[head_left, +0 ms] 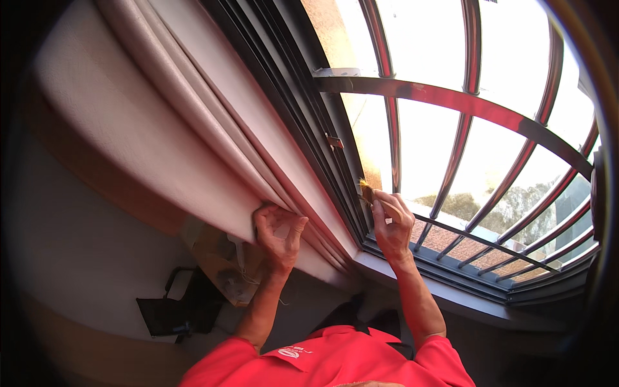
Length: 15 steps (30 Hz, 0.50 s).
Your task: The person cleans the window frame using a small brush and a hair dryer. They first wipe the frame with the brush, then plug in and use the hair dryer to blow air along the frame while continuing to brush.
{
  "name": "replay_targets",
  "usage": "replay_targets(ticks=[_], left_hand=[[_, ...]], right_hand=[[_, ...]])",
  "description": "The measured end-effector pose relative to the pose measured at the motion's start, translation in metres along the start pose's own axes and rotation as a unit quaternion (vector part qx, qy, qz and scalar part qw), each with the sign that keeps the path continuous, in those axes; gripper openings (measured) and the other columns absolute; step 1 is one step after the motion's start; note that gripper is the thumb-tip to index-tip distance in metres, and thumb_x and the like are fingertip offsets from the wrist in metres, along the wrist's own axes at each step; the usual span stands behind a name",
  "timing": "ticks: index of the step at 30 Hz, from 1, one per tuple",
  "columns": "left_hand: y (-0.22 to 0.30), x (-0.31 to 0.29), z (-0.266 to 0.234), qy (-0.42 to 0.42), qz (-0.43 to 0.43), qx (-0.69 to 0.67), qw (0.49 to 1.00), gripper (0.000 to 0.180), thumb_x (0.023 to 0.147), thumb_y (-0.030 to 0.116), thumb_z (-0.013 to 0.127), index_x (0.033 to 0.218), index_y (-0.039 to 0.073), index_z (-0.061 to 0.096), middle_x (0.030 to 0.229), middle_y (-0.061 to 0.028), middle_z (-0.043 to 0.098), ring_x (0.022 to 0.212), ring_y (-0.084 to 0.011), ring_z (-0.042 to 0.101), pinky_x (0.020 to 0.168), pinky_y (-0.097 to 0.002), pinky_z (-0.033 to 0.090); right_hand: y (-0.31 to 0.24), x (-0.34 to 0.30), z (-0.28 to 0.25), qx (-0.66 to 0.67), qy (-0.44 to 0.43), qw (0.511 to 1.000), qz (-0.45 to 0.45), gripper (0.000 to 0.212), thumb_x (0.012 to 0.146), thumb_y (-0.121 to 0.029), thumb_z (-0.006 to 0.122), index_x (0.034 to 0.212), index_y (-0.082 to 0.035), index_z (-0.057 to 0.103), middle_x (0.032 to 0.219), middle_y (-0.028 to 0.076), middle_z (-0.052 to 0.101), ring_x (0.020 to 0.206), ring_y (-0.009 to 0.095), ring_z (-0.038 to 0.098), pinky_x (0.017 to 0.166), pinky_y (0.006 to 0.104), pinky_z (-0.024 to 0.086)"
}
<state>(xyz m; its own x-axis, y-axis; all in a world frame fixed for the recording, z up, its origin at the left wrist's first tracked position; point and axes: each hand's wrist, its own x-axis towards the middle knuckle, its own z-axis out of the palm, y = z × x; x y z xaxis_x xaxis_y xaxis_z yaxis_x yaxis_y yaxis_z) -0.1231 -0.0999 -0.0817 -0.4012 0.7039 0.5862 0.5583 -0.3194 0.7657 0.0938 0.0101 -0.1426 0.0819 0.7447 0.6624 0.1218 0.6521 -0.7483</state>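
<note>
By a barred window point(451, 129), the left hand point(278, 233) grips the pale curtain point(161, 129) aside while the right hand point(390, 222) holds a small brush point(366, 191) against the dark frame point(322, 161).

A black bag point(173, 311) and brown paper bag point(222, 261) lie below

brown paper package point(222, 261) with clear plastic, below the curtain, lower left

Curtain point(193, 122) is seen as matt, smooth cloth w/ soft folds. Window bars point(461, 103) and frame point(309, 135) are seen as glossy dark metal. Brush point(366, 191) bristles appear rough, fibrous.
</note>
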Motion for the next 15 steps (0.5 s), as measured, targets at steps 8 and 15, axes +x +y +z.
replay_targets(ticks=[8,15], left_hand=[[-0.011,0.026,0.025,0.065,0.245,0.036,0.967,0.091,0.082,0.010,0.098,0.146,0.000,0.035,0.122,-0.0160,0.056,0.104,-0.0237,0.058,0.098,-0.0390,0.051],[-0.034,0.027,0.031,0.093,0.208,0.058,0.972,0.087,0.081,0.010,0.096,0.145,0.002,0.038,0.123,-0.0133,0.053,0.105,-0.0239,0.053,0.096,-0.0397,0.047]], right_hand=[[-0.060,0.109,0.025,0.084,0.116,0.973,-0.180,0.026,0.096,0.006,0.076,0.121,0.001,0.079,0.105,0.017,0.079,0.096,0.025,0.079,0.082,0.0342,0.062],[-0.068,0.117,0.051,0.051,0.078,0.978,-0.184,0.030,0.091,0.006,0.076,0.119,-0.005,0.080,0.110,0.015,0.077,0.097,0.032,0.077,0.082,0.0380,0.063]])
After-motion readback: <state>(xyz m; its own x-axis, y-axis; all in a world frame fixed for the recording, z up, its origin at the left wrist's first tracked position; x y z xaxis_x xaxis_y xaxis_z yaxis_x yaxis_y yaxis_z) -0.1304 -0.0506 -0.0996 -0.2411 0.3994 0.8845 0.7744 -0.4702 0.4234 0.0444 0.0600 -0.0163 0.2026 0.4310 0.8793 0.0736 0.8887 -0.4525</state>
